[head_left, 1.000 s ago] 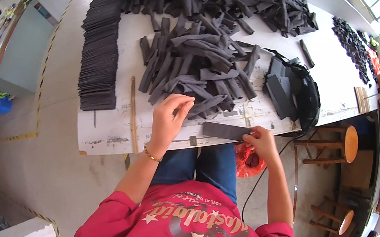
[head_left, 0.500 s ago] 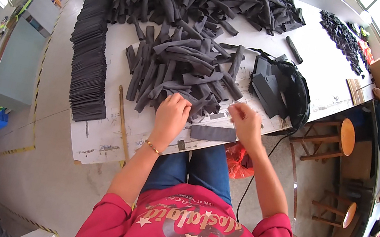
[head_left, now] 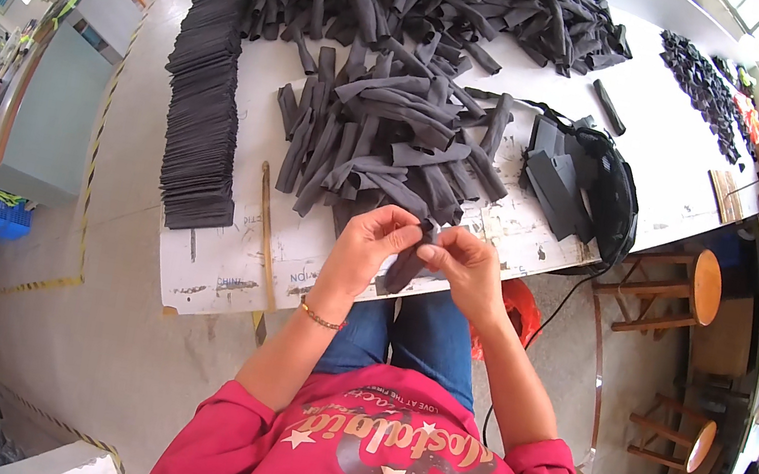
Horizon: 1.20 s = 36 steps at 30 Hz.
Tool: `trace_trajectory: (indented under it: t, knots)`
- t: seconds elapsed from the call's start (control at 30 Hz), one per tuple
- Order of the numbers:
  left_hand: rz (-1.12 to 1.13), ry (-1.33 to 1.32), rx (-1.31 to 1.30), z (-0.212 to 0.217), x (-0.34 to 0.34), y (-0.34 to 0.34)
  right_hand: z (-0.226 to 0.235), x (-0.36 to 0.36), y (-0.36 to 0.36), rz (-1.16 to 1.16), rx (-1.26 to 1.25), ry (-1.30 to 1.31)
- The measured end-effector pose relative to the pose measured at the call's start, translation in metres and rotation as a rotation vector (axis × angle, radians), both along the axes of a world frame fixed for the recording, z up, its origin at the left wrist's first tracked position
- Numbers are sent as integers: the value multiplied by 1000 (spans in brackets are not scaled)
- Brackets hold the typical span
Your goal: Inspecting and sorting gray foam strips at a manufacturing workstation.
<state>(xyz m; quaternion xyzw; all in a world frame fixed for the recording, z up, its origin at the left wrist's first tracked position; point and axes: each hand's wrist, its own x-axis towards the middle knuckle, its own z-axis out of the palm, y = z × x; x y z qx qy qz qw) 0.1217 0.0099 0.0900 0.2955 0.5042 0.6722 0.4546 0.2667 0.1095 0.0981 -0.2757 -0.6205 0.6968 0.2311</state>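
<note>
Your left hand (head_left: pixel 377 242) and right hand (head_left: pixel 466 265) are both pinching the top of one dark fabric strip (head_left: pixel 407 264), which hangs down between them just over the near edge of the white table (head_left: pixel 223 260). Right behind it sits the loose pile of strips (head_left: pixel 386 142), with the neat flat stack (head_left: pixel 204 95) off to your left.

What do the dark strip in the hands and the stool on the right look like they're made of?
Dark strip: apparently soft matte fabric or foam; it bends between the left hand and right hand. Stool: apparently wood, with an orange-brown seat and brown legs.
</note>
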Motion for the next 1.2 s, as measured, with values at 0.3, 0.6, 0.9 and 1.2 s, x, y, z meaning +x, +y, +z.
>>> trace_trajectory:
  t: [0.3, 0.6, 0.9, 1.2]
  knots:
    - [234, -17, 38, -5, 29, 3, -7, -1, -9, -29, 8, 163]
    - [-5, -69, -87, -5, 18, -14, 10, 5, 0, -287, 106, 183]
    - [20, 362, -38, -12, 20, -17, 20, 5, 9, -97, 368, -14]
    - [60, 150, -113, -18, 12, -24, 15, 8, 13, -158, 291, 4]
